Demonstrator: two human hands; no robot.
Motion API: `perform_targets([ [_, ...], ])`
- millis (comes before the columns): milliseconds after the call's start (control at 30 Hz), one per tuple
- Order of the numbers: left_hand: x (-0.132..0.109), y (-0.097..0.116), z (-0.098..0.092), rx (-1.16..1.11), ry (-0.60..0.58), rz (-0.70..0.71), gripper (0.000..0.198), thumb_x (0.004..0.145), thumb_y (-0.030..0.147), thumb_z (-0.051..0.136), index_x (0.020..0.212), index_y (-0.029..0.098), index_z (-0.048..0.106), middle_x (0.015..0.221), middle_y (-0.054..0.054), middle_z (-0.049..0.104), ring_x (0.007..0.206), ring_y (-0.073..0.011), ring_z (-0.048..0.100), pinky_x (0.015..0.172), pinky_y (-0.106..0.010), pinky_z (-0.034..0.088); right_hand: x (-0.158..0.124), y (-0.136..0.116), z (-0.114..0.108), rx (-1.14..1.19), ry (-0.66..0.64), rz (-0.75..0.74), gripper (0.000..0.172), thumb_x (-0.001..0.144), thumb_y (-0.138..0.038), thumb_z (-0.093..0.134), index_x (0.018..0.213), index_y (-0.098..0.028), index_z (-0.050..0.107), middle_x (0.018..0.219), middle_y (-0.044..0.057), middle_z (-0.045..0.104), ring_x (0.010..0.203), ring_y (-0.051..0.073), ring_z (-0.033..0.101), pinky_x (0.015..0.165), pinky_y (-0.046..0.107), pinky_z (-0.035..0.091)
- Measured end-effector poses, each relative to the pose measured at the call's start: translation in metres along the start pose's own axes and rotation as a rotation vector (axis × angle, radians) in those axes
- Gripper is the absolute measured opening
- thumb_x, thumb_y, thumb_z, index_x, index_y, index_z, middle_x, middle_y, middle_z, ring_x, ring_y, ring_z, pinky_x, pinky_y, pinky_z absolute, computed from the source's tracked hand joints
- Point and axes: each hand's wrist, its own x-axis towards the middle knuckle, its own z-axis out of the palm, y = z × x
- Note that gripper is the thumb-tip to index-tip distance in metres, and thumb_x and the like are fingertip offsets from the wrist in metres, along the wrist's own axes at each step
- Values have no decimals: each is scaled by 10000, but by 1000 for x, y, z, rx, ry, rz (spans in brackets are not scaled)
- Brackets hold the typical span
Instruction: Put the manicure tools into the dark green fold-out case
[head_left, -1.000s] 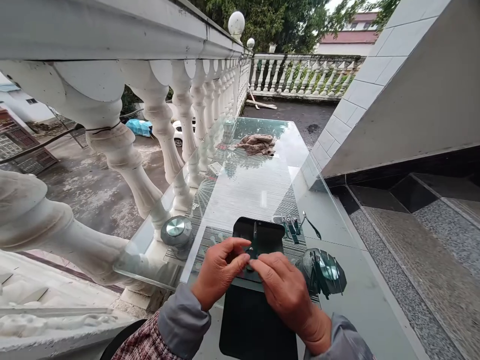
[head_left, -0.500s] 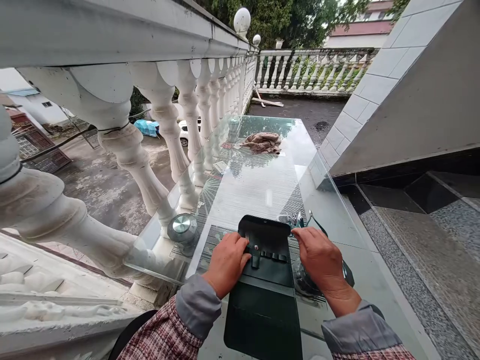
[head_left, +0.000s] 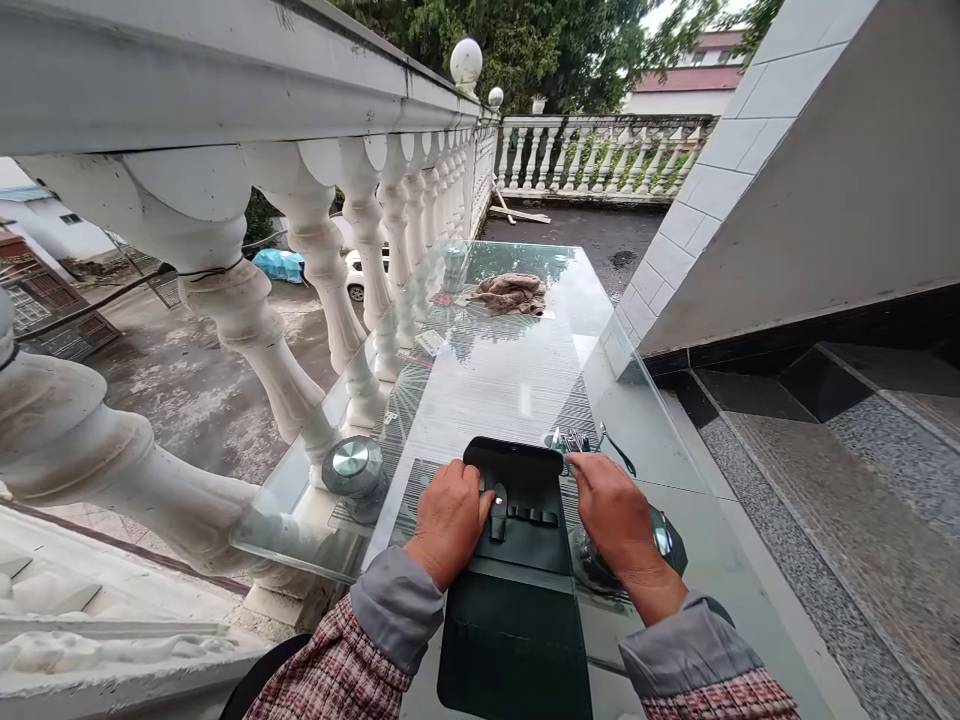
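Observation:
A black folding tool case (head_left: 517, 630) lies opened out on the glass table, its upper flap raised. Small loops (head_left: 532, 515) cross its inner panel, beside a tab with a metal snap (head_left: 498, 502). My left hand (head_left: 448, 520) is closed on the case's left edge, the thumb close by the tab. At the upper right corner, my right hand (head_left: 615, 510) has its fingers pinched against the flap's edge. Several small metal tools (head_left: 574, 440) lie just behind the case, beyond my right fingertips. Near them is a dark strap (head_left: 619, 450).
The glass table (head_left: 660, 430) stands along a white balustrade (head_left: 232, 320) on the left. A crumpled brown cloth (head_left: 510, 293) lies toward its far end. Round metal-topped table supports (head_left: 354, 475) show under the glass. Stone steps (head_left: 840, 480) rise on the right.
The view has shifted slightly, so the table and case appear further left. The snap tab now shows more fully beside my left thumb. Both hands stay at the case.

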Motion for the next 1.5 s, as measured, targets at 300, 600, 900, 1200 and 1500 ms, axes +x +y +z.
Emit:
perform_targets([
  [300, 3, 3, 1, 28, 0, -37, 120, 841, 279, 527, 884, 169, 544, 907, -59, 566, 893, -214, 531, 727, -299, 444, 4, -33, 5, 336, -64, 277, 374, 787, -439, 510, 1041, -178, 594, 873, 65, 663, 765, 199, 601, 696, 316, 443],
  [600, 3, 1, -5, 12, -64, -44, 120, 831, 295, 529, 846, 183, 566, 893, -43, 581, 913, -209, 541, 696, -277, 438, 6, -31, 7, 283, -56, 270, 288, 815, -421, 455, 762, -192, 622, 762, 49, 631, 691, 175, 545, 629, 275, 377],
  [900, -1, 0, -1, -22, -22, -5, 76, 804, 241, 529, 819, 176, 566, 853, -46, 582, 894, -205, 539, 729, -281, 419, 9, -22, 16, 288, -109, 472, 305, 749, -466, 487, 822, -192, 601, 574, -6, 553, 561, 159, 496, 542, 255, 336],
  [1200, -3, -4, 3, -80, -8, 3, 74, 798, 259, 538, 777, 189, 552, 842, -23, 587, 828, -178, 543, 679, -267, 395, 6, -21, 20, 171, -103, 424, 419, 772, -434, 448, 1081, -177, 566, 621, 2, 545, 556, 166, 501, 520, 258, 313],
  [1500, -1, -6, 2, -114, -11, -13, 43, 792, 236, 542, 793, 193, 549, 851, -17, 591, 832, -170, 539, 690, -255, 382, 5, -24, 21, 162, -94, 378, 417, 782, -414, 444, 1097, -168, 562, 795, 70, 648, 700, 222, 581, 613, 304, 385],
])
